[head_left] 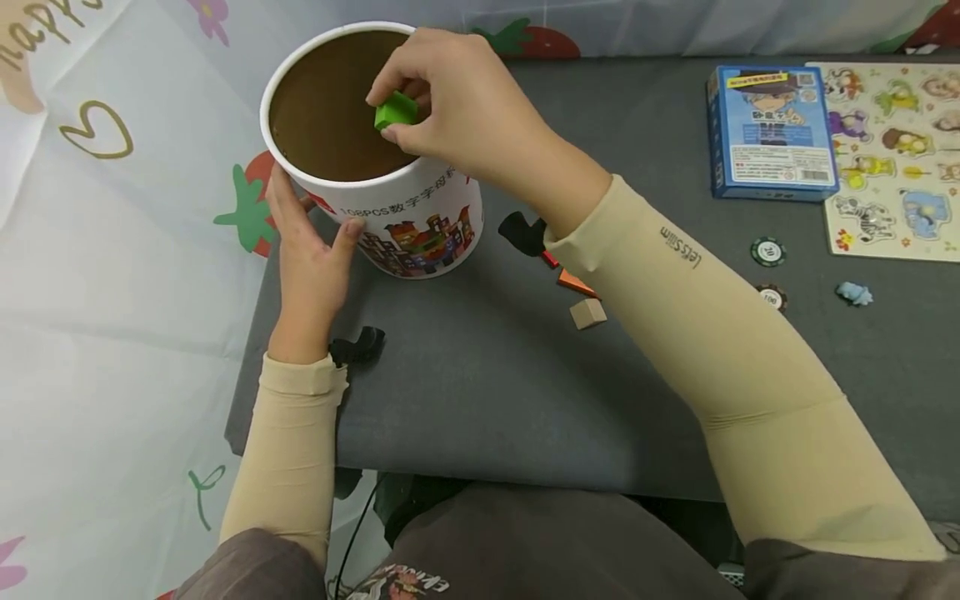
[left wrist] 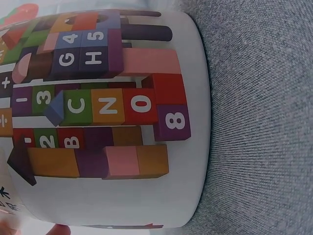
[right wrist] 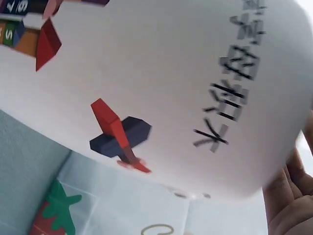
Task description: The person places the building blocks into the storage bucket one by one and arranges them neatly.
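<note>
A large white bucket (head_left: 420,196) printed with colourful toy blocks and lettering stands at the table's left edge, its inside showing brown. My left hand (head_left: 311,250) holds its near left side, the thumb lying on the front under the rim and the fingers round the left wall. Over the bucket's mouth, my right hand (head_left: 457,100) pinches a small green block (head_left: 395,110) between thumb and fingers. In the left wrist view, the bucket's printed wall (left wrist: 186,196) fills most of the picture. The right wrist view shows black characters and a printed plane on the bucket (right wrist: 161,88).
Below my right forearm lie a plain wooden cube (head_left: 587,313) and an orange piece (head_left: 577,283). Farther right are a blue box (head_left: 772,133), an animal puzzle board (head_left: 885,158), poker chips (head_left: 768,252) and a small blue figure (head_left: 855,293). A patterned white curtain (head_left: 135,275) hangs at the left.
</note>
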Available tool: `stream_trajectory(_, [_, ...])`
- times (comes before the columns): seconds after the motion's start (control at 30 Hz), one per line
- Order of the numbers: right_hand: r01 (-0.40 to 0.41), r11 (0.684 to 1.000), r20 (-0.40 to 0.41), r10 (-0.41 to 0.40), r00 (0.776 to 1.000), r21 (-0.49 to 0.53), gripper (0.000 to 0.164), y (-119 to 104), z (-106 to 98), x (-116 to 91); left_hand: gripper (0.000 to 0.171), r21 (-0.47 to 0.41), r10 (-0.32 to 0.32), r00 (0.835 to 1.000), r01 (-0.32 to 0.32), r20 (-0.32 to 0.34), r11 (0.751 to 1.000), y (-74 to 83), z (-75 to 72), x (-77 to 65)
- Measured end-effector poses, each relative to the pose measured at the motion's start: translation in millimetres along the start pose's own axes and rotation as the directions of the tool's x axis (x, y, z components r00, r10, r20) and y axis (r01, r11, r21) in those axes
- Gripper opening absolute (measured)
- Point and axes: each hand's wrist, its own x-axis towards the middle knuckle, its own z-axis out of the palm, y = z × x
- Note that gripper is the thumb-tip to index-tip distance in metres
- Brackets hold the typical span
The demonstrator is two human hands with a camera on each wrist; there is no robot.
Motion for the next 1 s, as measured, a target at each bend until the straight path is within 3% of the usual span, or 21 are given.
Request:
stream_trajectory(0.17, [0.012, 0.989, 0.099, 0.002, 0.995, -0.145, 0.025, -2.8, 11.1, 21.3, 0.110, -0.003, -0.005, 1.000, 0.005, 0.017, 1.000, 1.4, 0.7, 2.5])
stream_trajectory(0.37, [0.017, 0.974, 0.216, 0.033, 0.976, -0.226, 0.025, -11.7, 22.9, 42.6, 0.111, -0.010, -0.007, 1.000, 0.007, 0.007, 1.000, 0.9, -0.2, 0.3])
stream_trajectory(0.7, [0.010, 0.962, 0.280, 0.069, 0.958, -0.273, 0.026, -16.7, 31.5, 63.9, 0.115, -0.022, 0.013, 1.000, -0.013, -0.022, 1.000, -2.8, 3.4, 1.4])
stream_trajectory(0.83, [0.035, 0.969, 0.242, 0.026, 0.970, -0.245, 0.025, -16.2, 30.3, 57.0, 0.117, -0.024, 0.009, 1.000, -0.010, -0.025, 1.000, -2.6, 4.8, 1.3])
stream_trajectory(1.0, [0.137, 0.984, 0.072, -0.129, 0.989, -0.113, 0.027, -11.0, 21.7, 32.3, 0.117, -0.010, 0.009, 1.000, -0.009, -0.015, 1.000, -3.3, 5.7, 1.9])
